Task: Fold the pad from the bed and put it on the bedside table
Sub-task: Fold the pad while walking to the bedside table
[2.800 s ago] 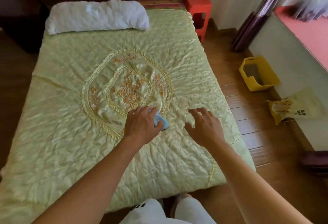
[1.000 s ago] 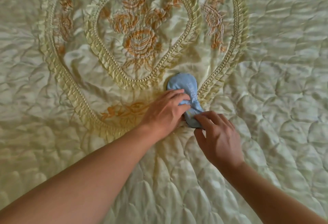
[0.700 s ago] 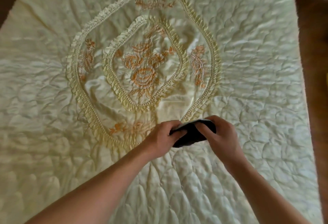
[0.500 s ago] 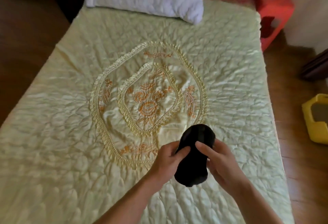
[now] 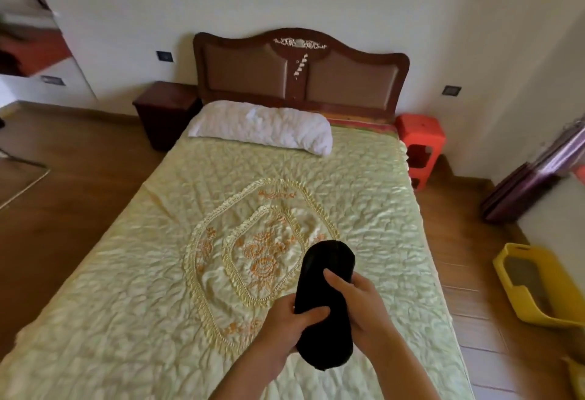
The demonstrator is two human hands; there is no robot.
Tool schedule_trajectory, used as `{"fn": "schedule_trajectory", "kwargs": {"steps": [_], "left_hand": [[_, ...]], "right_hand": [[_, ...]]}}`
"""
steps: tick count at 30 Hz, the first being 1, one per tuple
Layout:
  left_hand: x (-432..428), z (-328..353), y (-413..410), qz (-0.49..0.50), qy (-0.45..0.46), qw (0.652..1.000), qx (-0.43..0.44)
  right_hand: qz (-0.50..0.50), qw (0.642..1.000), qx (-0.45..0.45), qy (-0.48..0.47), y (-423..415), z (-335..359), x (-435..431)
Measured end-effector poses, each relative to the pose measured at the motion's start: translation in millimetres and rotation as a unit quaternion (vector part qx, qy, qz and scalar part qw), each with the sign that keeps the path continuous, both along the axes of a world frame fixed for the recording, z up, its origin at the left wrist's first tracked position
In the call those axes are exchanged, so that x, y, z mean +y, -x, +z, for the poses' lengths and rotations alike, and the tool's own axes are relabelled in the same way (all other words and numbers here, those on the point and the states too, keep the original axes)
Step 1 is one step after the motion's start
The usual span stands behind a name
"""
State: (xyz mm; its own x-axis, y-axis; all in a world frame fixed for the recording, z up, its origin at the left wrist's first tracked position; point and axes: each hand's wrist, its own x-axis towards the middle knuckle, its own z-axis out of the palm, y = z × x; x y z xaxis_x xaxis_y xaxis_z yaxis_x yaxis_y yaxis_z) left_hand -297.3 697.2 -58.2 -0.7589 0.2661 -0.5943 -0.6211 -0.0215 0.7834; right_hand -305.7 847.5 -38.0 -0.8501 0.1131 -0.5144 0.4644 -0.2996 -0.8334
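Observation:
The pad [image 5: 326, 276] is a small oblong piece, showing its black side, held up above the lower middle of the bed [image 5: 177, 273]. My left hand [image 5: 285, 323] grips its left edge and my right hand [image 5: 361, 308] grips its right edge, thumbs across the black face. Its lower end hangs below my hands. The dark wooden bedside table [image 5: 166, 113] stands at the far left of the headboard, its top bare.
A white pillow [image 5: 262, 125] lies at the head of the bed. A red plastic stool [image 5: 421, 143] stands at the far right of the headboard. A yellow bin [image 5: 538, 285] sits on the wood floor to the right, by a folded dark frame [image 5: 531, 178].
Both hands picked the pad off the bedspread and turned it from its light blue side to its black side. The view has risen to show the whole bed and headboard.

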Motion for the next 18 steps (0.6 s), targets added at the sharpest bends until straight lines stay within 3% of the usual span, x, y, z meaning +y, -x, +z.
{"fn": "schedule_trajectory", "kwargs": {"steps": [5,13,18], "left_hand": [[-1,15,-7,-0.016,0.005,0.998,0.063],[-1,19,-9,0.003,0.001,0.999,0.047],[-3,16,-5,0.041,-0.017,0.999,0.018]], "right_hand": [[0.012,0.999,0.035,0.009,-7,14,3],[0.007,0.997,0.081,-0.019,-10,16,1],[0.031,0.976,0.181,-0.118,-11,16,1]]}}
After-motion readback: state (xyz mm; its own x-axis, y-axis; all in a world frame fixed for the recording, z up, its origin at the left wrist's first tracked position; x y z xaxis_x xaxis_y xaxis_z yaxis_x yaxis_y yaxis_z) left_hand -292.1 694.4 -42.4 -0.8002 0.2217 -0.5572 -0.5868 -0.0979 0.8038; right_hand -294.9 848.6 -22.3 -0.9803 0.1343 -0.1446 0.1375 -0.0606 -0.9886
